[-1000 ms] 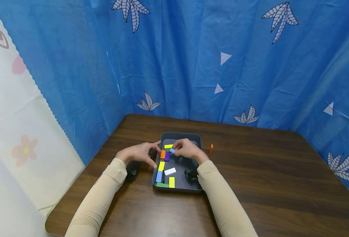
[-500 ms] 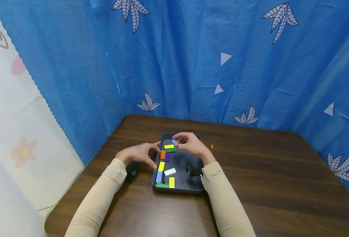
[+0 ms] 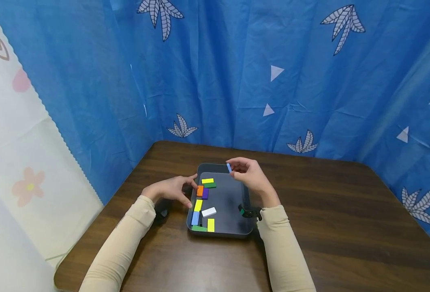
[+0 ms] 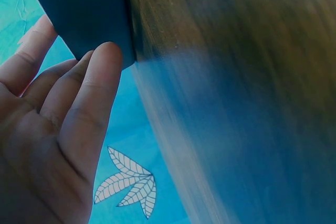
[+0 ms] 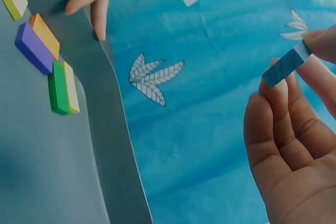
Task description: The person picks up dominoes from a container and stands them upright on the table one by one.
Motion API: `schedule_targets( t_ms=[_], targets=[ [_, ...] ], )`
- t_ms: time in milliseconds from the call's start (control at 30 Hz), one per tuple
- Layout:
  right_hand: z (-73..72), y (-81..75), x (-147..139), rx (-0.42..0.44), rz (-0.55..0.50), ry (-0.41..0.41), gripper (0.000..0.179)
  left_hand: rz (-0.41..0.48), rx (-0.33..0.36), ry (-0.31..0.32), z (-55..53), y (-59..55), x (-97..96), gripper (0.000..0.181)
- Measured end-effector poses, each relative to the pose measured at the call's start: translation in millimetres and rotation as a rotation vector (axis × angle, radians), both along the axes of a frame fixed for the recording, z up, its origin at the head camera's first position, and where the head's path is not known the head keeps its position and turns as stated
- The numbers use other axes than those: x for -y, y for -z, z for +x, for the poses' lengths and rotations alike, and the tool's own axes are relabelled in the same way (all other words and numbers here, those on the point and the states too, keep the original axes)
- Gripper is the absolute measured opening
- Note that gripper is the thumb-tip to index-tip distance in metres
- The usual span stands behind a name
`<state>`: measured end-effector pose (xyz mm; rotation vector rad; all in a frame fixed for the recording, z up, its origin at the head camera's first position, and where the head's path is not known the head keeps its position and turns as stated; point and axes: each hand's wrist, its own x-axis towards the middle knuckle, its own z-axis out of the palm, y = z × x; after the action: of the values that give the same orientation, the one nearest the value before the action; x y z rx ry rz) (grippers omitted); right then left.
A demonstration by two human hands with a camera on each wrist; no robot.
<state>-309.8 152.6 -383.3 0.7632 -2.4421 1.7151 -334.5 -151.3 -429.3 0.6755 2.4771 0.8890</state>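
Note:
My right hand [image 3: 250,175] pinches a small light blue block [image 5: 286,67] between thumb and fingers, raised over the far right part of a dark grey tray [image 3: 233,232]. My left hand [image 3: 168,190] rests at the tray's left rim, thumb and fingers spread apart; in the left wrist view its fingers [image 4: 102,72] touch the tray's outer wall. Beside that hand, inside the tray, lie an orange block [image 3: 200,191] and a purple block [image 3: 205,193]. Farther back, a yellow block [image 3: 208,181] and a green block [image 3: 210,185] lie side by side.
Nearer the tray's front left lie a yellow block [image 3: 198,205], a blue block [image 3: 195,218], a green block [image 3: 199,228], another yellow block [image 3: 210,225] and a white block [image 3: 209,212]. The brown wooden table [image 3: 331,219] extends right, with a blue curtain [image 3: 229,81] behind.
My right hand has lifted the light blue block from beside the green block and carried it up and to the right. The left hand stays in place. The standing orange block is now hidden.

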Motion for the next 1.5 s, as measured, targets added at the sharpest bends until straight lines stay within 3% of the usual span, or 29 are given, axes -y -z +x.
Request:
schedule_targets(
  t_ms=[200, 400, 767, 1133, 1500],
  targets=[
    [0.6, -2.4, -18.4, -0.051, -0.047, 0.014, 0.033, 0.002, -0.008, -0.004, 1.2, 0.4, -2.5, 0.068],
    [2.1, -5.1, -35.5, -0.023, -0.099, 0.023, 0.033, 0.002, 0.002, -0.019, 2.4, 0.8, -3.3, 0.067],
    [1.7, -6.1, -63.2, -0.027, -0.075, 0.090, 0.030, 0.051, 0.021, -0.009, 2.1, 1.7, 0.3, 0.066],
    [3.1, -3.2, -81.1, -0.016, 0.009, 0.165, 0.028, 0.035, 0.035, -0.009, 1.9, -1.1, -0.4, 0.067],
    [3.9, 0.4, -92.8, 0.003, 0.025, 0.218, 0.031, 0.041, 0.035, -0.005, 1.4, -1.3, -0.3, 0.067]
  ],
)
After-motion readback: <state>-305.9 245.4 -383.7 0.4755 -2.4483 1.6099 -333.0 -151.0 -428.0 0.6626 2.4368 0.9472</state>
